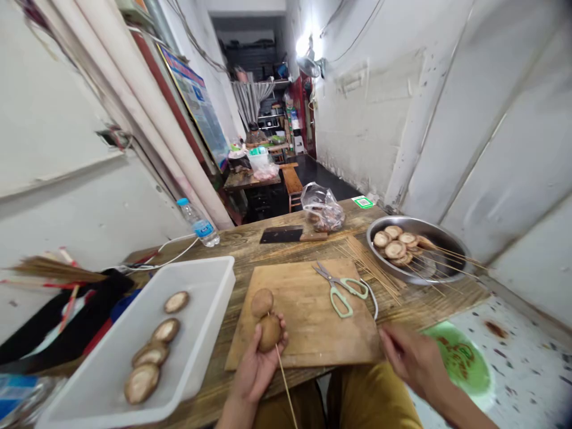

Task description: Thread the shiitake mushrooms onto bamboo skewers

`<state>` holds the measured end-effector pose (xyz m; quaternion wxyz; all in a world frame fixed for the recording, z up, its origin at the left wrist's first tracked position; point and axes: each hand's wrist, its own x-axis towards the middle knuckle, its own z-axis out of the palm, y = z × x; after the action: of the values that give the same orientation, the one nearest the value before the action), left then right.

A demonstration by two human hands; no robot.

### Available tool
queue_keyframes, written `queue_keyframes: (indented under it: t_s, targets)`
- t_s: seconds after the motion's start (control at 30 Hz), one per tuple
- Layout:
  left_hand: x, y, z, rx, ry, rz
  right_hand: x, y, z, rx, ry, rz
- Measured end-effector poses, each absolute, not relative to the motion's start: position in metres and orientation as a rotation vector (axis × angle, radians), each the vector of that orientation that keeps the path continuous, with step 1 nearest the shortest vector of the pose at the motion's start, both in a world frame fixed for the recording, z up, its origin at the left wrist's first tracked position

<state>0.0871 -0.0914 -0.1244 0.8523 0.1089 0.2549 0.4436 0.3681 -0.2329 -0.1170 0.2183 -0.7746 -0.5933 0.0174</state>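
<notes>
Lower centre: left hand [259, 364] grasps lower mushroom [270, 333], thumb at its left, fingers at right; upper mushroom [262, 302] just beyond fingertips; skewer [286, 387] runs downward. Lower right: right hand [409, 356] blurred, curled; holding cannot tell.

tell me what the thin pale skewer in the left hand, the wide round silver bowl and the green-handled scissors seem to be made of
Thin pale skewer: likely bamboo or wood, matt and straw-coloured.
Wide round silver bowl: probably stainless steel, given its shiny grey rim.
Green-handled scissors: grey blades look like metal; the smooth pale-green loops suggest plastic.
</notes>
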Motion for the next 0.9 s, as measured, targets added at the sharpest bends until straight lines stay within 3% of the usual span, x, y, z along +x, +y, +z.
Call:
queue_keyframes:
  t_s: [0.17, 0.4, 0.9]
  targets:
    - [0.085, -0.093, -0.124, 0.243, 0.526, 0.94, 0.416, -0.165, -0.09, -2.512, -1.526, 0.025]
    - [0.088, -0.097, -0.118, 0.257, 0.523, 0.983, 0.42, -0.128, -0.102, -2.678, -1.662, 0.145]
    - [0.093, -0.088, -0.135, 0.169, 0.473, 0.999, 0.435, -0.098, -0.118, -2.469, -1.863, -0.036]
